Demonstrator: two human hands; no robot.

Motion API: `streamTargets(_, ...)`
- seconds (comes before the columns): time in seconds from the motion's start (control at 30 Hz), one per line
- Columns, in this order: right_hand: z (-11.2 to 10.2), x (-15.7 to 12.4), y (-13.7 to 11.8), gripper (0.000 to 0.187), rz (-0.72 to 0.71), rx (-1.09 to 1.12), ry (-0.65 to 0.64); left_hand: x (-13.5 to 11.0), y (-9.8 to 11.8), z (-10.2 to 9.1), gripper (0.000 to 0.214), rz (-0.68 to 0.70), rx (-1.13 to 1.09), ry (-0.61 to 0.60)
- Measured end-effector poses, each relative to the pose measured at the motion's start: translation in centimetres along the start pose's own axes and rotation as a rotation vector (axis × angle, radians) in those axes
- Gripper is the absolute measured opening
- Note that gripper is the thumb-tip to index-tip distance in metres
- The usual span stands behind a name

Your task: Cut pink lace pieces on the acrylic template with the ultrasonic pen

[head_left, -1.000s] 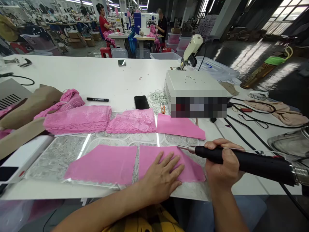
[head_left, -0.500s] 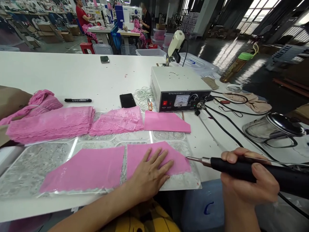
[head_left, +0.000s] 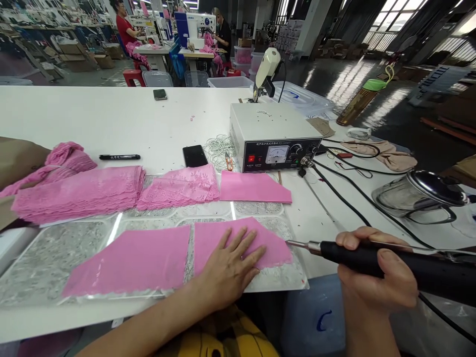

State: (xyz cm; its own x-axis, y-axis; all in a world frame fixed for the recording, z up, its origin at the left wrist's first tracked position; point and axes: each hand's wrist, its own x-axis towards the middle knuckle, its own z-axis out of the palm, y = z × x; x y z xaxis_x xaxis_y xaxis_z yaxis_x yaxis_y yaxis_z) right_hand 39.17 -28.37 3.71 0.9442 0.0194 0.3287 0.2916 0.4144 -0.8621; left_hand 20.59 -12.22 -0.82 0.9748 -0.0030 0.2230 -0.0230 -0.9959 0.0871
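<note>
My left hand lies flat, fingers spread, on a pink fabric piece on a clear scratched mat. A second pink piece lies to its left on the same mat. My right hand is wrapped round a black hand-held cutter tool. Its metal tip touches the right edge of the fabric under my left hand. A cable runs from the tool toward the white control box.
Stacks of pink lace and another lace stack lie behind the mat, with a flat pink piece. A phone, marker, snips, glass pot and cables are on the table. People sew at machines in the background.
The view swung right and down a little. My right hand with the tool drew back to the fabric's right edge. My left hand stays pressed on the fabric.
</note>
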Motion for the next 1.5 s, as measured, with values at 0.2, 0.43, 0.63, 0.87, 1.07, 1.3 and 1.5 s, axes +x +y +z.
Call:
streamTargets(0.2, 0.3, -0.1, -0.1, 0.008, -0.035, -0.029, -0.017, 0.1, 0.0, -0.2, 0.043, 0.003, -0.001, 0.000)
streamTargets(0.43, 1.0, -0.1, -0.3, 0.010, -0.033, -0.020, 0.022, 0.1, 0.3, -0.1, 0.043, -0.025, -0.006, 0.013)
streamTargets(0.63, 2.8, -0.5, 0.1, 0.014, 0.012, 0.017, 0.006, 0.0, 0.4, 0.0, 0.043, -0.029, -0.012, 0.018)
streamTargets(0.87, 2.7, -0.6, 0.6, 0.012, -0.015, 0.009, -0.076, 0.0, 0.5, 0.1, 0.044, -0.019, -0.012, 0.028)
streamTargets(1.07, 2.4, -0.5, 0.8, 0.009, -0.100, -0.005, -0.147, 0.1, 0.6, 0.0, 0.044, -0.026, -0.025, -0.012)
streamTargets(1.3, 3.3, -0.5, 0.8, 0.010, -0.072, -0.007, -0.142, 0.2, 0.6, -0.1, 0.044, -0.034, -0.052, -0.012)
streamTargets(1.5, 5.1, -0.8, 1.1, 0.012, -0.006, 0.014, -0.107, 0.1, 0.6, 0.1, 0.045, -0.038, -0.062, -0.009)
